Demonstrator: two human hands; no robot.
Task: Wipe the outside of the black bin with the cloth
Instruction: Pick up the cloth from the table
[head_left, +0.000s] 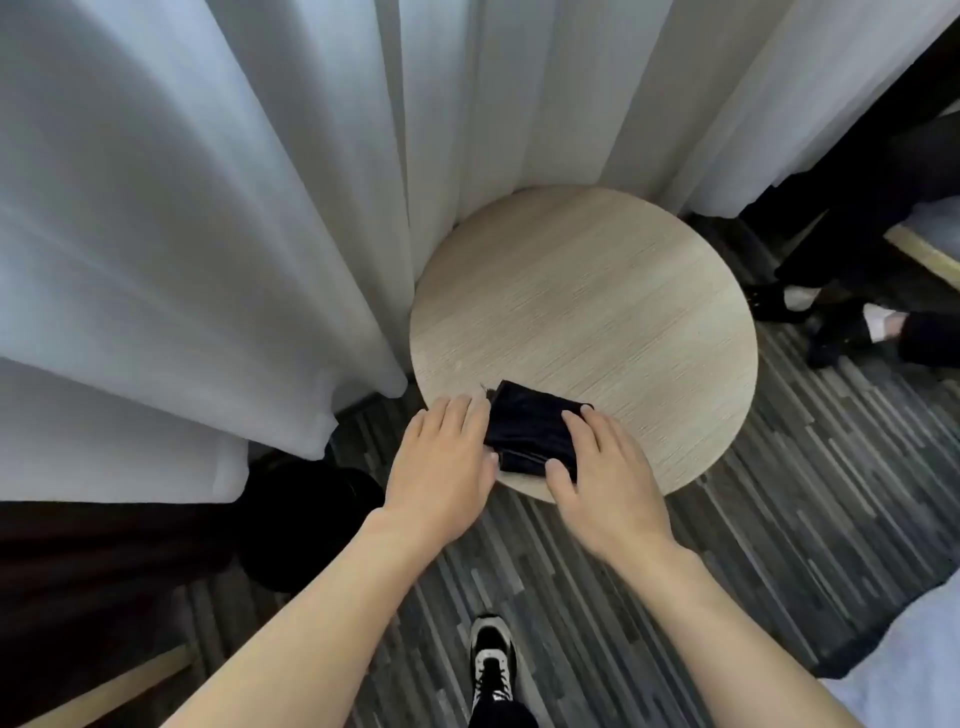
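1. Risk: the folded cloth (532, 434) lies at the near edge of the round table (597, 291); a loose pinch could drop it to the floor.
2. Risk: the black bin (311, 525) stands low in shadow, left of the table beneath the curtain (208, 208), so reaching it means bending.
3. Left hand (441, 462) lies flat, fingers together, thumb touching the cloth.
4. Right hand (602, 473) rests on it, fingers spread; neither hand grips.

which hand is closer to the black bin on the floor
Left. The left hand is at the cloth's left edge, just above the black bin; the right hand lies farther right.
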